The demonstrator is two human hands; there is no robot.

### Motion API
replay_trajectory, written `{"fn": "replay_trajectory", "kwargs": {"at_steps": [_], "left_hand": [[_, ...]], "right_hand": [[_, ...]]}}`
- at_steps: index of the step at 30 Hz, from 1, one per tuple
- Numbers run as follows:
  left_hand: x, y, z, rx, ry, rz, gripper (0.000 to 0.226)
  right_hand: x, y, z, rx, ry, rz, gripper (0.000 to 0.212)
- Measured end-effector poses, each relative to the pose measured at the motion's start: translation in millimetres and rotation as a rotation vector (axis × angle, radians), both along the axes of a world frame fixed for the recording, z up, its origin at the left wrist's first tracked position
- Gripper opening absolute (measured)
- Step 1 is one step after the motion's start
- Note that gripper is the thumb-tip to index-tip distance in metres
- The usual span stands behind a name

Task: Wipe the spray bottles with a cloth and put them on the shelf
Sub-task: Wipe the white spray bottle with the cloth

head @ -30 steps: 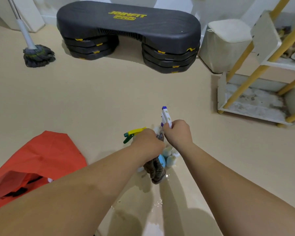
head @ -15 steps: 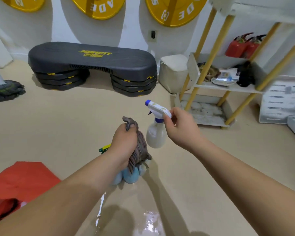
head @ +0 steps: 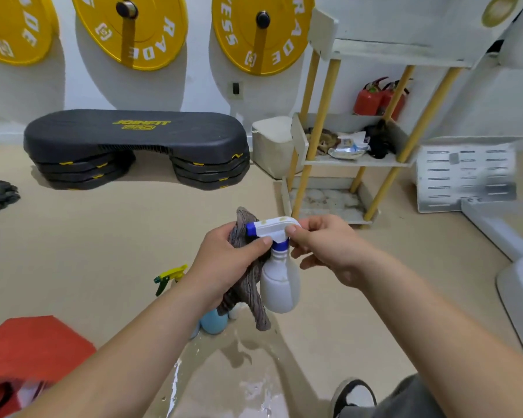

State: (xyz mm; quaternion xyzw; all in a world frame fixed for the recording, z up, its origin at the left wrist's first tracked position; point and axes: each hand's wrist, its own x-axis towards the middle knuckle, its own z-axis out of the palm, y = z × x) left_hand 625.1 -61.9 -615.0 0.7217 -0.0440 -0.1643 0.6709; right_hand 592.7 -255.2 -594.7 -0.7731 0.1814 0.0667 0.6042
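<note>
My right hand (head: pixel 326 251) pinches the white trigger head of a white spray bottle (head: pixel 280 285) with a blue nozzle and collar; the bottle hangs upright in mid-air. My left hand (head: pixel 224 263) grips a brown-grey cloth (head: pixel 248 285) and holds it against the bottle's neck from the left. On the floor below stand other spray bottles: one with a yellow-green trigger (head: pixel 168 277) and a light blue one (head: pixel 213 322), partly hidden by my left arm. The shelf (head: pixel 357 161), white boards on yellow poles, stands ahead to the right.
A wet patch (head: pixel 224 384) shines on the beige floor. A red bag (head: pixel 27 357) lies at lower left, a black step platform (head: pixel 136 146) at the back. The shelf's middle board holds rags and a packet. My shoe (head: pixel 354 396) shows at lower right.
The white bottle has come up off the floor from among the others. My left hand has brought the cloth against its neck, and the view has tilted up toward the shelf.
</note>
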Motion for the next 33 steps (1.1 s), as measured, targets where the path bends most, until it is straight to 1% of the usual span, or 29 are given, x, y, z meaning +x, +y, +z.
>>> {"fn": "replay_trajectory", "kwargs": {"at_steps": [2,4,7,8,11,12,15,16,19,22,25,26,28,29,31,33], "left_hand": [[0.9,-3.1,-3.0,0.047,-0.052,-0.008,0.014],[2.3,-7.4,-5.5,0.076,-0.071,0.014,0.014],[6.4,-10.2,-10.9,0.144,-0.130,0.061,0.016],[7.8,-10.4,-12.6,0.161,-0.149,0.075,0.015],[10.0,-10.6,-17.9,0.172,-0.163,0.133,0.015],[10.1,-10.4,-19.5,0.170,-0.167,0.152,0.016],[11.5,-8.3,-23.1,0.149,-0.150,0.186,0.016],[11.6,-7.5,-23.5,0.136,-0.142,0.186,0.014],[10.3,-6.0,-17.9,0.087,-0.134,0.163,0.009],[14.7,0.3,-11.7,0.081,-0.109,0.044,0.006],[20.4,10.6,-8.3,0.075,-0.041,-0.038,0.018],[22.7,12.7,-9.0,0.056,-0.015,-0.021,0.025],[25.8,14.2,-9.1,0.004,0.015,0.082,0.034],[26.7,14.0,-8.7,0.007,-0.001,0.149,0.037],[24.6,14.1,-4.6,0.101,-0.130,0.248,0.040],[16.6,13.3,1.0,0.145,-0.324,0.225,0.039]], "right_hand": [[2.0,-3.1,-7.7,0.095,0.007,-0.057,0.033],[5.9,-5.7,-14.1,0.119,-0.008,-0.073,0.031],[11.8,-6.2,-21.9,0.075,-0.029,-0.046,0.024],[14.2,-5.3,-24.7,0.043,-0.026,-0.023,0.025],[19.2,2.8,-32.0,-0.027,-0.002,0.051,0.038],[21.0,5.1,-35.7,-0.047,-0.009,0.086,0.038],[25.6,15.2,-43.6,-0.150,-0.069,0.195,0.016],[26.9,19.3,-46.0,-0.175,-0.102,0.196,0.016],[30.4,27.2,-49.7,-0.220,-0.203,0.096,0.020],[31.3,18.5,-47.6,-0.225,-0.231,0.039,0.013],[27.3,11.1,-44.8,-0.272,-0.232,0.040,0.010],[25.7,10.7,-45.1,-0.310,-0.232,0.048,0.010],[22.1,11.9,-45.0,-0.375,-0.212,0.073,0.011],[20.7,12.1,-45.6,-0.400,-0.198,0.096,0.012],[19.2,13.3,-48.0,-0.451,-0.179,0.158,0.015],[18.2,16.6,-50.0,-0.501,-0.192,0.215,0.012]]}}
